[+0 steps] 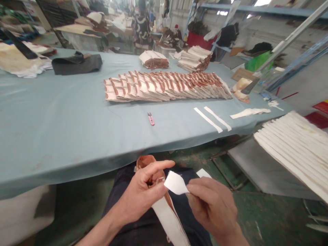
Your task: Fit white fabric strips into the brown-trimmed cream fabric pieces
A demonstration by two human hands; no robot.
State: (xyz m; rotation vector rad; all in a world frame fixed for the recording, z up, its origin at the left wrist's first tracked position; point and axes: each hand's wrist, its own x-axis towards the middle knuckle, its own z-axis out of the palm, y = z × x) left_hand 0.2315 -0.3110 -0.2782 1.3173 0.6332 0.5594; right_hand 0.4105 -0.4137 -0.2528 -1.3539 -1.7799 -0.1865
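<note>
Over my lap, my left hand [147, 188] is closed round a brown and white fabric piece [170, 218], its index finger stretched out to the right. My right hand [212, 205] pinches one end of a small white strip [176, 182], whose other end lies by my left thumb. A further white end [203, 173] sticks out behind my right hand. The fabric piece hangs down across my dark trousers, its brown end upright behind my left fingers.
On the blue-green table [77, 136] lie pink thread snips [151, 119], two white strips [208, 119] and a long row of folded brown-and-white pieces [164, 87]. White fabric is stacked [294, 147] at the right. A person [141, 29] is in the background.
</note>
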